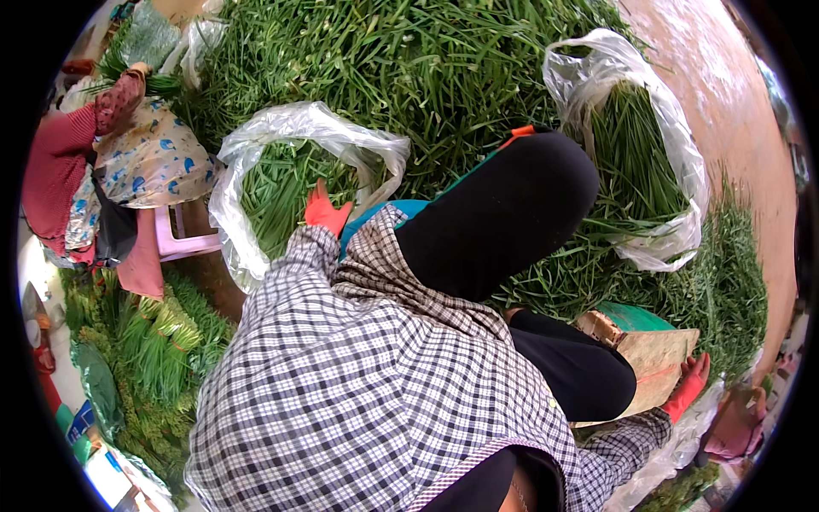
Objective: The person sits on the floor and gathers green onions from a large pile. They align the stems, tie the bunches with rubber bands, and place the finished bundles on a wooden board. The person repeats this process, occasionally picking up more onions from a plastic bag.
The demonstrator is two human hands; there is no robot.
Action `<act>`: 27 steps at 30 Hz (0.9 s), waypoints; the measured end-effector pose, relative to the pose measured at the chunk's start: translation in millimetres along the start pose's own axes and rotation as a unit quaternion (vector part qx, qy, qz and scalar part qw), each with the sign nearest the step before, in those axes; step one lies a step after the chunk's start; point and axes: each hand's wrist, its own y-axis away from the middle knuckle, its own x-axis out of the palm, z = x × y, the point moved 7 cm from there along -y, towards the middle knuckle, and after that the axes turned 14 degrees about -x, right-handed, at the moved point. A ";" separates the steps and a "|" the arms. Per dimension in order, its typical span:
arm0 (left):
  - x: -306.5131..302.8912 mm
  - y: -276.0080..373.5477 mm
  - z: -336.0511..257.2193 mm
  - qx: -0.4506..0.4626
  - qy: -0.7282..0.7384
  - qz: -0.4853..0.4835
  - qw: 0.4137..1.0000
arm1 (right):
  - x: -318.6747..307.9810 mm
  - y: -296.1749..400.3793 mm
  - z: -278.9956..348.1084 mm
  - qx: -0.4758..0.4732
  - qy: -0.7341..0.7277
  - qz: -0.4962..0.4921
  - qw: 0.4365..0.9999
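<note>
My left hand (327,210), in an orange-red glove, is at the near right side of a clear plastic bag (240,150) filled with long green leafy stalks (275,192). Its fingers are spread over the stalks and hold nothing that I can see. My right hand (690,385), in the same kind of glove, is far out to the right beside a wooden box (652,361) with a green top. That hand's fingers look spread, and no held thing shows. A second open plastic bag (694,173) with green stalks (630,141) stands at the upper right.
A large heap of loose green stalks (409,70) spreads ahead of me. At the left a person in a red top (57,173) handles stalks beside a pink plastic stool (185,246). Tied green bundles (166,339) lie at the lower left. Another person (736,429) is at the lower right.
</note>
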 end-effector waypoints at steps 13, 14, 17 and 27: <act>60.4 -15.2 -6.4 -0.042 -0.048 0.078 0.995 | 174.6 21.2 150.8 -0.160 0.104 0.290 0.938; 55.1 -14.9 -9.3 0.000 -0.066 0.030 0.997 | 179.7 22.3 153.9 -0.167 0.142 0.283 0.934; 53.5 -15.6 -11.9 0.033 -0.076 -0.004 0.997 | 195.1 30.4 160.8 -0.173 0.131 0.302 0.928; 67.0 -25.5 -9.7 -0.017 -0.088 0.051 0.995 | 209.5 67.8 136.7 -0.125 0.141 0.333 0.924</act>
